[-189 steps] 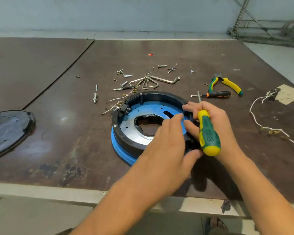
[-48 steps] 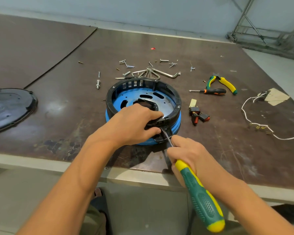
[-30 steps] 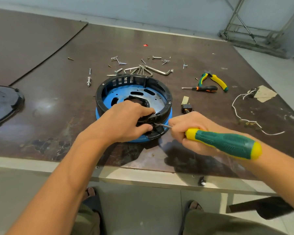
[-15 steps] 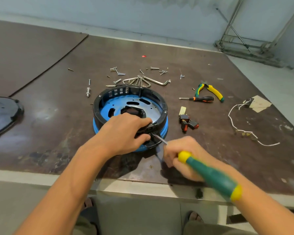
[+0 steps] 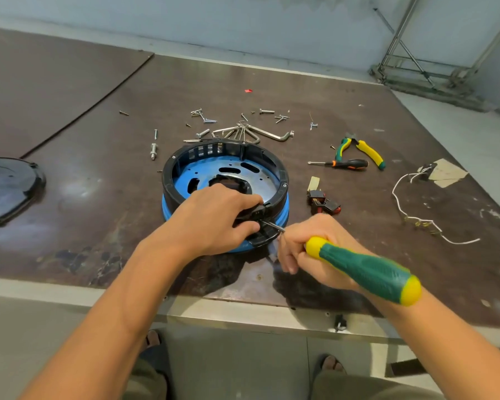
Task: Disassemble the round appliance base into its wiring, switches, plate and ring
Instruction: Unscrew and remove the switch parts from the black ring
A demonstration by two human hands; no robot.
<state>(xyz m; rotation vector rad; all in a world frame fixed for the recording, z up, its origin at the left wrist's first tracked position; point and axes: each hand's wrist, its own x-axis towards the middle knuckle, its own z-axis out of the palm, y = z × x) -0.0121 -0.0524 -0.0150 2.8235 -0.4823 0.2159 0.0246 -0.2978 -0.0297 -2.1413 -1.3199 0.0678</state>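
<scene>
Head view: base [image 5: 168,183] on the table [image 5: 98,197]. My left hand [image 5: 211,220] grips its near rim; my right hand [image 5: 309,249] clenches the screwdriver [image 5: 364,269], tip at that rim. I should lever gently, bracing firmly, lest the tip slip.

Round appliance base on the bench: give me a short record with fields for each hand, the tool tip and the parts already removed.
Left hand: grips the round appliance base's near rim
Right hand: holds the green-and-yellow screwdriver
Tool tip: at the black bracket on that rim
Removed: switches and white wiring, lying right of the base
Plate: inside the base
</scene>
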